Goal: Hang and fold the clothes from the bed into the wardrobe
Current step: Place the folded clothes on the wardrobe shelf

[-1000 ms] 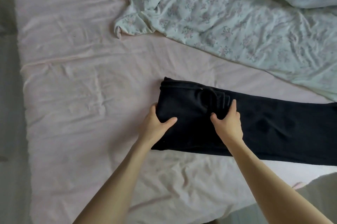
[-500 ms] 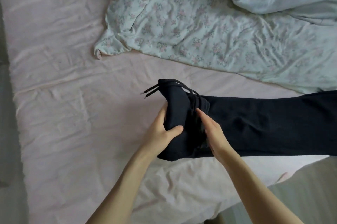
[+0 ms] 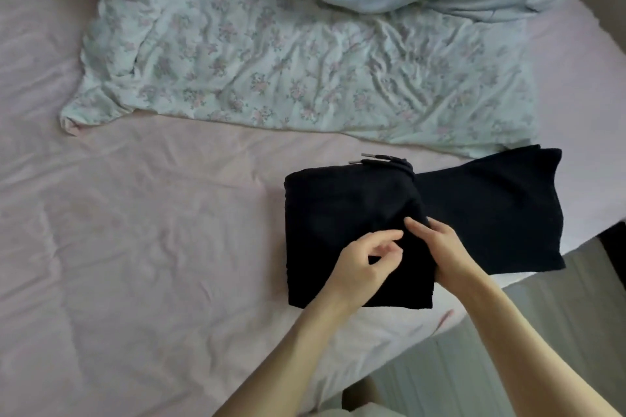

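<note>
Black trousers (image 3: 359, 213) on pink bed (image 3: 152, 230), long axis 9-to-3; unfolded leg end trails toward 3 o'clock. Left hand (image 3: 364, 265) over folded part, fingers loosely curled, holding nothing. Right hand (image 3: 440, 254) nearer loose end, fingers straight, pressing fold edge.

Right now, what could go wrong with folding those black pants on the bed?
1. The black pants lie near the bed's edge; a careless push could slide them to the floor.
2. The drawstring pokes out from the fold and might snag or dangle later.
3. The unfolded leg end is spread out to the right; if the right hand and left hand lift now, the fold may fall open.
</note>
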The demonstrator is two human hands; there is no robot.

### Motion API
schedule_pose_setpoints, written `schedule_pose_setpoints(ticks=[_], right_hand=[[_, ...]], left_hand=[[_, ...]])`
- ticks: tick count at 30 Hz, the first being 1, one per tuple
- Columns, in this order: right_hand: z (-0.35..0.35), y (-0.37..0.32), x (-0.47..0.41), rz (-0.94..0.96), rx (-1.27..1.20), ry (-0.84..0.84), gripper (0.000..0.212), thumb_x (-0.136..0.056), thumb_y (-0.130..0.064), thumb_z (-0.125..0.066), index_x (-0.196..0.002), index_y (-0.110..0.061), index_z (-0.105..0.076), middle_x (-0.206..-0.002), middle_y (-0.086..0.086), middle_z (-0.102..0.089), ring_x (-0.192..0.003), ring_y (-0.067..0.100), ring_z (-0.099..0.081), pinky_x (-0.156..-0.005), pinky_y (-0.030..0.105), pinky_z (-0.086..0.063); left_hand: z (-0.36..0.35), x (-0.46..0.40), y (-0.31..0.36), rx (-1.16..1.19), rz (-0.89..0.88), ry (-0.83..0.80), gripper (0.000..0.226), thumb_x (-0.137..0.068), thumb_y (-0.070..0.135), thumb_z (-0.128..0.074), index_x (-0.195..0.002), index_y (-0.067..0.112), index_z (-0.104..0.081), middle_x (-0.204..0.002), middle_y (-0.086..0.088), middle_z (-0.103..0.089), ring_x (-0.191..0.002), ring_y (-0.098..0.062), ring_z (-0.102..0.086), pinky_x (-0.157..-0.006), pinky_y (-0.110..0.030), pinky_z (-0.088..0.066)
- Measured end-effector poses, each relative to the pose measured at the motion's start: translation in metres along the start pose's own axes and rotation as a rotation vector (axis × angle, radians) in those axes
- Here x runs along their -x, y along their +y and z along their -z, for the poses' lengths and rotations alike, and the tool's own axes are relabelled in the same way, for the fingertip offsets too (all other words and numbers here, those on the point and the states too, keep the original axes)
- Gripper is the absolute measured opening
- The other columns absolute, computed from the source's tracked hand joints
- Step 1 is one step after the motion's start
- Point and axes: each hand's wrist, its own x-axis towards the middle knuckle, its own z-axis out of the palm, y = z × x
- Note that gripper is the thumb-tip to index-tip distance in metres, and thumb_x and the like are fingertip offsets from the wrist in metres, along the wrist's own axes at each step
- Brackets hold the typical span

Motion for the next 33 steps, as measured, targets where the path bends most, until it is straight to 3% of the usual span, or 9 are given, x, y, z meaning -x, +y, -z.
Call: schedule_pose_setpoints(ticks=[4, 6, 8, 12, 18, 21, 25, 29, 33], right_hand=[[0.017, 0.021, -0.034, 0.056, 0.346, 0.222, 0.013, -0.094, -0.022, -0.055, -0.087, -0.013, -0.061, -0.082, 0.002, -0.064, -0.082, 0.022, -0.061, -0.069, 0.033, -0.047], [0.021, 0.028, -0.042, 0.111, 0.445, 0.254, 0.013, -0.095, -0.023, -0.053, -0.089, -0.013, -0.058, -0.079, -0.006, -0.060, -0.081, 0.018, -0.056, -0.068, 0.030, -0.039], [0.018, 0.034, -0.044, 0.180, 0.507, 0.297, 0.013, -0.096, -0.025, -0.051, -0.090, -0.014, -0.056, -0.076, -0.010, -0.057, -0.077, 0.015, -0.053, -0.066, 0.029, -0.035], [0.012, 0.046, -0.042, 0.309, 0.586, 0.384, 0.020, -0.097, -0.030, -0.048, -0.099, -0.011, -0.054, -0.080, -0.001, -0.062, -0.077, 0.024, -0.057, -0.065, 0.032, -0.037], [0.008, 0.041, -0.028, 0.325, 0.711, 0.590, 0.039, -0.090, -0.014, -0.057, -0.127, -0.009, -0.047, -0.121, 0.010, -0.050, -0.108, 0.027, -0.050, -0.086, 0.040, -0.045], [-0.012, 0.043, -0.005, 0.538, 0.795, 0.373, 0.034, -0.091, -0.010, -0.052, -0.125, -0.013, -0.056, -0.119, 0.003, -0.054, -0.108, 0.020, -0.050, -0.091, 0.037, -0.045], [-0.030, 0.027, 0.024, 0.129, 0.313, -0.029, 0.037, -0.099, -0.025, -0.046, -0.136, -0.025, -0.048, -0.134, -0.012, -0.050, -0.120, 0.000, -0.046, -0.102, 0.019, -0.035], [-0.017, 0.004, 0.043, 0.108, 0.166, -0.062, 0.050, -0.090, -0.049, -0.053, -0.137, -0.034, -0.044, -0.138, -0.016, -0.048, -0.125, -0.001, -0.043, -0.109, 0.027, -0.034], [-0.003, -0.009, 0.054, 0.252, 0.326, -0.005, 0.074, -0.068, -0.052, -0.070, -0.133, -0.046, -0.036, -0.122, -0.033, -0.052, -0.111, -0.015, -0.049, -0.092, 0.007, -0.040]], left_hand=[[-0.007, -0.012, -0.026, -0.485, -0.041, 0.704, 0.034, -0.088, 0.010, -0.060, -0.122, 0.011, -0.061, -0.119, -0.006, -0.056, -0.112, -0.021, -0.051, -0.098, -0.042, -0.042], [0.007, -0.019, -0.042, -0.515, 0.192, 0.783, 0.059, -0.086, 0.026, -0.064, -0.140, 0.014, -0.041, -0.137, -0.009, -0.041, -0.127, -0.027, -0.037, -0.104, -0.047, -0.036], [0.026, -0.025, -0.055, -0.312, 0.350, 0.710, 0.075, -0.082, 0.036, -0.069, -0.144, 0.018, -0.031, -0.141, -0.005, -0.039, -0.130, -0.027, -0.036, -0.105, -0.048, -0.037], [0.046, -0.031, -0.069, -0.042, 0.321, 0.557, 0.055, -0.078, 0.034, -0.074, -0.125, 0.023, -0.048, -0.118, 0.009, -0.059, -0.108, -0.013, -0.058, -0.088, -0.032, -0.050], [0.055, -0.035, -0.069, 0.212, 0.336, 0.451, 0.053, -0.077, 0.027, -0.077, -0.123, 0.026, -0.050, -0.113, 0.011, -0.063, -0.101, -0.009, -0.062, -0.072, -0.020, -0.050], [0.053, -0.034, -0.058, 0.262, 0.293, 0.429, 0.048, -0.078, 0.022, -0.076, -0.118, 0.033, -0.051, -0.110, 0.014, -0.064, -0.093, -0.003, -0.065, -0.065, -0.015, -0.051], [0.046, -0.018, -0.037, 0.370, 0.252, 0.394, 0.043, -0.079, 0.024, -0.074, -0.113, 0.039, -0.051, -0.110, 0.013, -0.066, -0.092, -0.005, -0.067, -0.064, -0.017, -0.053], [0.034, -0.006, -0.008, 0.485, 0.167, 0.118, 0.042, -0.085, 0.050, -0.054, -0.125, 0.045, -0.045, -0.109, 0.008, -0.068, -0.084, -0.014, -0.069, -0.063, -0.026, -0.053], [0.019, -0.025, 0.024, 0.360, 0.113, 0.059, 0.022, -0.101, 0.029, -0.039, -0.122, 0.033, -0.045, -0.107, -0.011, -0.068, -0.077, -0.029, -0.070, -0.065, -0.033, -0.057]])
